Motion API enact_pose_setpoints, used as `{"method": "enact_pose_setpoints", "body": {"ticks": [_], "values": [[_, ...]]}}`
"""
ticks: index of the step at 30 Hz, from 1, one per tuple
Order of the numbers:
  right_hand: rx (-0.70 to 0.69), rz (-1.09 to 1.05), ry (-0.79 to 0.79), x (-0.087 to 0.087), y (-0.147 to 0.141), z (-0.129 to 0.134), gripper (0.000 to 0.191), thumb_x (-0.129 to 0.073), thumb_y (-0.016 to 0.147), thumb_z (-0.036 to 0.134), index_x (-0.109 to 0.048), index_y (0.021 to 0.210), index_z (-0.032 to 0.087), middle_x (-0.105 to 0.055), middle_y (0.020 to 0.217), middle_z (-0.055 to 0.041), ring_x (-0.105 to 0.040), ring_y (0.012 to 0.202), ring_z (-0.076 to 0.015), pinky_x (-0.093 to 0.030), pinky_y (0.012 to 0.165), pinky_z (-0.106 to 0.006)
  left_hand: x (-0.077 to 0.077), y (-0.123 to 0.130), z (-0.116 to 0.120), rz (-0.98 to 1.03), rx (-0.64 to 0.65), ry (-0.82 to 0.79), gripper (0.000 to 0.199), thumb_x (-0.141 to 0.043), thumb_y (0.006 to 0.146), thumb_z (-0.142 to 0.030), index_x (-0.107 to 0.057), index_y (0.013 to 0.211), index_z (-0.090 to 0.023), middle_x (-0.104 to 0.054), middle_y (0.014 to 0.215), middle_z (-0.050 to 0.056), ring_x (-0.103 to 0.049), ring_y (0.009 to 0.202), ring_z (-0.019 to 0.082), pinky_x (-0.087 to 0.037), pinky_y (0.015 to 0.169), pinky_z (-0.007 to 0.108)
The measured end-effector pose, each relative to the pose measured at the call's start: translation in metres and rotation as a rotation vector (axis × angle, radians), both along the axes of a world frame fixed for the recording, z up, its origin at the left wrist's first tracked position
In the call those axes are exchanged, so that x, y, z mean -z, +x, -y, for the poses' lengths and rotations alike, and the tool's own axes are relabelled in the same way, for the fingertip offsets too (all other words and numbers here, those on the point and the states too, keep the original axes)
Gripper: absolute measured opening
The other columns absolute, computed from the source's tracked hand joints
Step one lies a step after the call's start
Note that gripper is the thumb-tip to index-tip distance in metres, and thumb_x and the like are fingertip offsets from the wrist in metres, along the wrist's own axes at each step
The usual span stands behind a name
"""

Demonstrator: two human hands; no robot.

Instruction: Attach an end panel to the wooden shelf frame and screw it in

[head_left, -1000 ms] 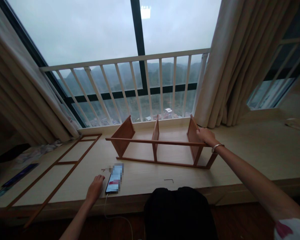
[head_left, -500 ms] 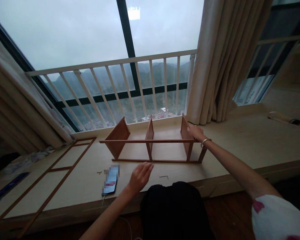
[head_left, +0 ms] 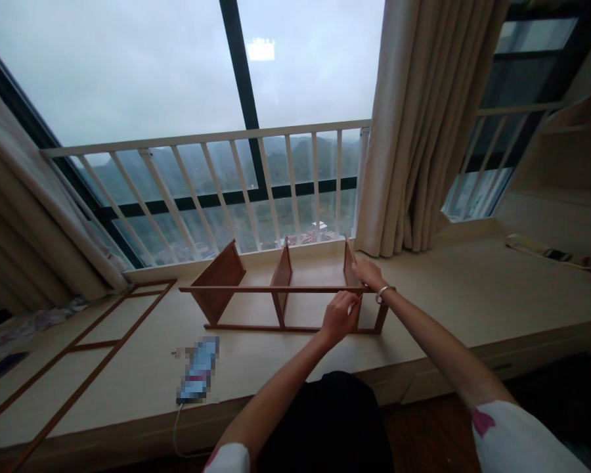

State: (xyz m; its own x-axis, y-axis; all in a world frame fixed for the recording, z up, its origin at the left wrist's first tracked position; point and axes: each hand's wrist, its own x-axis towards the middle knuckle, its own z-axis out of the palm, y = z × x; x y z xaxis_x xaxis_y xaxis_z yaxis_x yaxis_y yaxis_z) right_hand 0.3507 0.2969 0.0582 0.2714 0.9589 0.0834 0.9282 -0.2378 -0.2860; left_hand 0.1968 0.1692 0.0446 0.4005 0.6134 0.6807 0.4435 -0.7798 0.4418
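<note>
1. Fingers [head_left: 347, 299] of the left hand [head_left: 339, 319] are curled by the wooden frame [head_left: 282, 279] (whether pinched on anything cannot be told).
2. The frame, gripped by the right hand [head_left: 368, 273] on the ledge [head_left: 443, 295], is best kept still.

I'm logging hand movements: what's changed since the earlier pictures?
The left hand has moved rightward from beside the light-screened rectangular phone to the right end of the brown wooden shelf frame; whether it holds anything is unclear. The right hand stayed on that end; phone and frame look unmoved.
</note>
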Motion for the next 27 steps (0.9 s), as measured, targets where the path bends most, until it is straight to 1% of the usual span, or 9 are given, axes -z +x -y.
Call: {"method": "enact_pose_setpoints", "body": {"ticks": [4, 10, 19, 27], "values": [[0.017, -0.027, -0.009, 0.001, 0.004, -0.003, 0.043, -0.028, 0.080, 0.040, -0.056, 0.098, 0.013, -0.058, 0.098, -0.0169, -0.053, 0.094, -0.0250, -0.038, 0.076, -0.033, 0.008, 0.021, -0.012, 0.118, -0.022, -0.098, 0.008, -0.042, 0.076, -0.015, -0.049, 0.075, -0.016, -0.053, 0.077, 0.002, -0.048, 0.070, 0.011, -0.040, 0.067, 0.024], [0.017, -0.069, -0.015, 0.000, 0.007, 0.000, 0.040, -0.029, 0.080, 0.036, -0.054, 0.101, 0.013, -0.057, 0.100, -0.0164, -0.052, 0.095, -0.0248, -0.039, 0.075, -0.033, 0.014, 0.038, -0.015, 0.166, -0.055, -0.136, 0.007, -0.044, 0.074, -0.013, -0.050, 0.073, -0.016, -0.053, 0.075, 0.002, -0.048, 0.073, 0.011, -0.039, 0.068, 0.025], [0.015, -0.091, -0.010, -0.004, 0.008, 0.005, 0.040, -0.028, 0.081, 0.037, -0.053, 0.103, 0.013, -0.057, 0.101, -0.0161, -0.052, 0.096, -0.0233, -0.039, 0.075, -0.031, 0.019, 0.051, -0.014, 0.177, -0.090, -0.138, 0.007, -0.045, 0.072, -0.012, -0.049, 0.071, -0.016, -0.051, 0.073, 0.002, -0.047, 0.070, 0.012, -0.038, 0.065, 0.025], [0.007, -0.078, -0.019, -0.006, 0.007, 0.005, 0.041, -0.029, 0.080, 0.038, -0.055, 0.102, 0.014, -0.057, 0.102, -0.0162, -0.052, 0.097, -0.0235, -0.038, 0.076, -0.030, 0.022, 0.051, -0.016, 0.193, -0.069, -0.138, 0.007, -0.045, 0.073, -0.011, -0.049, 0.070, -0.016, -0.051, 0.072, 0.002, -0.047, 0.069, 0.012, -0.038, 0.064, 0.026]]}}
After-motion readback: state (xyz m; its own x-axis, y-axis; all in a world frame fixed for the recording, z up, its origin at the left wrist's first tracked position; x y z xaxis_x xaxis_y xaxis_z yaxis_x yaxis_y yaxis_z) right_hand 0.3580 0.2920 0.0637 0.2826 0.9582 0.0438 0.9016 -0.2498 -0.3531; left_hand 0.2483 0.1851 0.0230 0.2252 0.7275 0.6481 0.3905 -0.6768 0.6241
